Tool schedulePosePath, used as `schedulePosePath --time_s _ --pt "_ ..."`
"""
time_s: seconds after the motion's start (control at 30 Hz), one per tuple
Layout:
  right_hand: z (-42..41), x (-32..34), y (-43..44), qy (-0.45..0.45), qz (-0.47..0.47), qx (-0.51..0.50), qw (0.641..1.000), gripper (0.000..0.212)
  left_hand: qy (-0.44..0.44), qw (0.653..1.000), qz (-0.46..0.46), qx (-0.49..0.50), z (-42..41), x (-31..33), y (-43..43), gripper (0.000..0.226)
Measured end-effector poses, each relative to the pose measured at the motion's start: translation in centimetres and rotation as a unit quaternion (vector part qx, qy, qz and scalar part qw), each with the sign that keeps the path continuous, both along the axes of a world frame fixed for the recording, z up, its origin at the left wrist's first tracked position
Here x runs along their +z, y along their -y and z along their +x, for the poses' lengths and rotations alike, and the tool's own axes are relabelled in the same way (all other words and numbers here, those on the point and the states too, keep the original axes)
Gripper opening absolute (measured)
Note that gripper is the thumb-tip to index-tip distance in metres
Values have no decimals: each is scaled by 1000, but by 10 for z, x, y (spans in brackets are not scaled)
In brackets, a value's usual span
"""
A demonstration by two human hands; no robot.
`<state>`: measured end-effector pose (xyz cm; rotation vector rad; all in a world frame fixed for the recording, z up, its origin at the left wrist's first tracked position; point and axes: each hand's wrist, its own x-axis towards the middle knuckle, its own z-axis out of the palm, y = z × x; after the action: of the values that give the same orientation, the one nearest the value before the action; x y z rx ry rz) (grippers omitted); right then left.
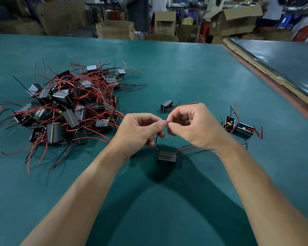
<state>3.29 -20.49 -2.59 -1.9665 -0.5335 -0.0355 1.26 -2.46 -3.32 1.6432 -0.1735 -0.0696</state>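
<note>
**Wire end pinched between both hands, over a green bench**

Far left, we log a heap of small black modules (66, 107) tangled in red and black leads. The tangle hides how many there are, and the loose ends at the left edge are cut off.

At centre, the left hand (139, 132) has its fingers curled, with thumb and forefinger pinching a black wire (156, 141). The wire drops from the fist to a black module (167, 156) banded with a yellow line, which sits low between the two wrists. We cannot tell whether it rests on the mat or hangs just above it. Its red leads run right and disappear under the right wrist.

The right hand (194, 126) is curled too, its thumb and forefinger nipped together against the left fingertips at the wire's end. The tip itself is too small and too covered to make out.

Just beyond the hands lies a lone module (166, 106). Well to the right, two open-topped modules (238, 127) stand touching each other, their contents blurred.

The surface is a green mat (185, 71), scuffed and pale in places. A strip along its right edge divides it from a dark neighbouring table (283, 63). Behind are cardboard boxes (164, 22), some open, and people standing, blurred and cut off by the top edge.
</note>
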Motion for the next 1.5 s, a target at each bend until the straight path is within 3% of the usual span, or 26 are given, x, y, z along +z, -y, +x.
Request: schedulePosePath --time_s 0.1,0.27,0.43,0.67,0.83,1.03,1.23,1.33,1.4,1.5 --pt "3 -1 0 -28 26 -19 999 14 12 1000 -8 9 1 1 -1 11" --pt "4 -10 -7 -58 -160 -23 985 23 6 1000 -17 15 3 2 -1 18" --pt "-2 -16 -23 -100 -208 -4 973 38 34 999 -7 -2 0 4 2 20" --pt "-8 -10 -22 -176 -155 63 970 37 46 999 -5 -18 -2 4 3 19" --pt "-10 -5 -23 -228 -26 85 970 35 58 998 -22 -19 -2 1 3 13" --pt "-9 -3 -20 -262 -32 85 961 27 75 997 -34 7 0 2 2 16" --pt "-4 -3 -16 -208 -35 19 977 25 49 994 -28 90 8 -5 -3 13" --pt "1 -7 -14 -191 -30 -31 981 23 51 985 90 137 18 -18 -7 11" --pt "4 -11 -13 -159 -65 -61 983 21 36 979 167 108 20 -25 -8 9" --pt "7 -15 -9 -95 -115 -86 985 14 -6 980 198 34 19 -27 -6 8"
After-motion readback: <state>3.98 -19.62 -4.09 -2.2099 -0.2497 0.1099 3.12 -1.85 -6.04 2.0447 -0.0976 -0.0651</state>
